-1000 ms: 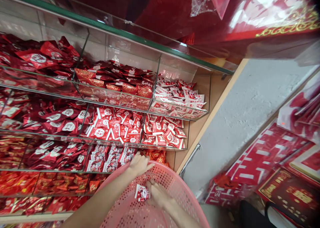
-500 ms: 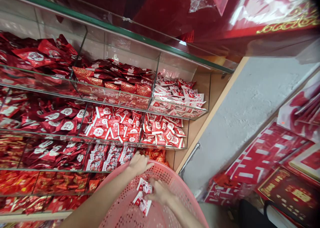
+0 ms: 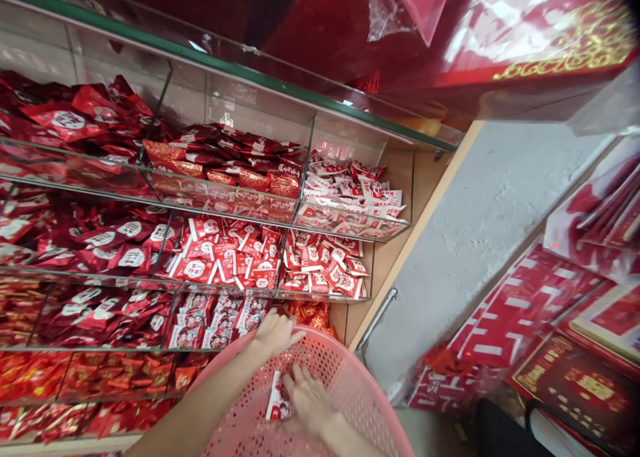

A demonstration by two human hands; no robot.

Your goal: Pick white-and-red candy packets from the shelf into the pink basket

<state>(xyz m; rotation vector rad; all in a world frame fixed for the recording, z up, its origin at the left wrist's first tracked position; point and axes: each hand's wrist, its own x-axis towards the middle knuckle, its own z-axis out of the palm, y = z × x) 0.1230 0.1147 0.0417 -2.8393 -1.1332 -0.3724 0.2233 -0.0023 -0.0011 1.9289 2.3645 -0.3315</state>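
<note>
The far rim of a round pink perforated plastic basket [image 3: 373,403] is gripped by my left hand [image 3: 276,333], fingers curled over the edge. Inside the basket, my right hand [image 3: 307,397] lies palm down with its fingers stretched out. A small red-and-white candy packet [image 3: 278,397] shows beside those fingers, partly covered by them. Whatever lies under the right palm is hidden. Just beyond the rim, red-and-white packets with printed figures [image 3: 220,320] sit in a shelf compartment.
Clear-fronted shelf bins hold dark red packets [image 3: 115,243], red-and-white packets [image 3: 325,263] and orange-red packets [image 3: 115,377]. A glass shelf edge [image 3: 280,83] crosses above. A grey wall [image 3: 465,230] stands at right, near red printed packages [image 3: 515,303] and a dark red box [image 3: 575,390].
My right hand has moved slightly left and flattened over the packets, so only one now shows where two were visible. My left hand stays on the rim. The view has shifted slightly.
</note>
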